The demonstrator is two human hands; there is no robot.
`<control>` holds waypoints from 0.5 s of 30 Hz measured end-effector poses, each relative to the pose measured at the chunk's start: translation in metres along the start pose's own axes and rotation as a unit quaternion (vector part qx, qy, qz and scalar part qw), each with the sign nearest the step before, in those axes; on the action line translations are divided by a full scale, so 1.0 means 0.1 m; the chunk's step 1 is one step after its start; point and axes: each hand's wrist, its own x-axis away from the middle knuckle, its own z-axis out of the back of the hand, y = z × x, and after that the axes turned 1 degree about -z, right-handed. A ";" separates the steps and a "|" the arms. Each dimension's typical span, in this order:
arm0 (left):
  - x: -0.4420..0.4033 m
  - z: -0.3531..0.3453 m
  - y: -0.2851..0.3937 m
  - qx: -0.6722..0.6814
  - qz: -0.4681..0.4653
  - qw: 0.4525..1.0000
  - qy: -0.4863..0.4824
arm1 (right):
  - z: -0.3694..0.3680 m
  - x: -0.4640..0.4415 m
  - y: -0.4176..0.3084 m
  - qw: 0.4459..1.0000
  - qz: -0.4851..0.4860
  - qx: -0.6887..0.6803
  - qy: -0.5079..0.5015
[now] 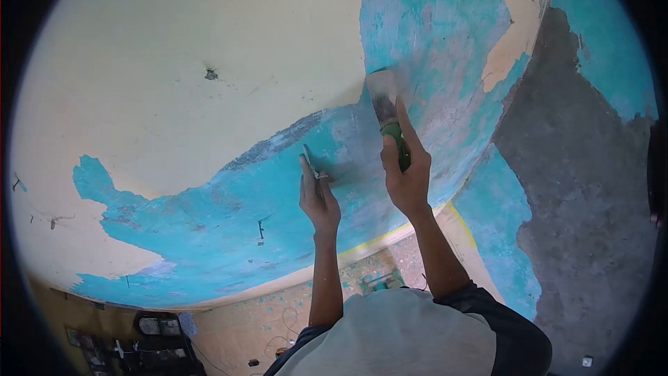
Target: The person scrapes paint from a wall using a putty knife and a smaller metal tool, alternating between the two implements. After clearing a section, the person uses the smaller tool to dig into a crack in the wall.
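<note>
My right hand (409, 175) is closed round the green handle of a wide-bladed scraper (383, 97). The blade lies against the wall, where the cream paint (299, 42) meets an uncovered turquoise patch (431, 49). Lower and to the left, my left hand (320, 202) holds a thin, flat metal piece (311, 160) between its fingers, in front of the turquoise layer. What kind of tool this piece is, I cannot make out.
Bare grey plaster (570, 167) covers the wall at right. Paint flakes are scattered on the floor (243, 320) below, near a green object (384, 281) and thin cables. Dark furniture (156, 348) stands at lower left. A hole (211, 74) and several hooks mark the wall.
</note>
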 end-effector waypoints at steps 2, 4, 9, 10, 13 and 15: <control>0.00 -0.01 -0.03 0.015 0.001 1.000 -0.001 | -0.01 0.05 0.06 0.999 0.024 0.021 0.006; 0.00 0.01 0.01 0.016 -0.003 1.000 -0.002 | -0.04 0.20 0.25 0.999 0.035 0.037 0.010; -0.01 -0.01 0.00 0.022 0.001 1.000 -0.002 | -0.02 0.10 0.17 0.998 0.054 0.031 0.011; -0.01 -0.01 -0.01 0.022 -0.002 1.000 -0.001 | 0.00 -0.01 0.00 0.999 0.026 0.033 0.005; -0.01 0.02 -0.03 0.024 -0.008 1.000 -0.002 | 0.00 -0.04 -0.08 0.999 0.019 0.045 0.007; 0.00 0.01 -0.01 0.029 -0.006 1.000 -0.005 | 0.02 0.02 -0.02 0.997 0.038 0.059 0.014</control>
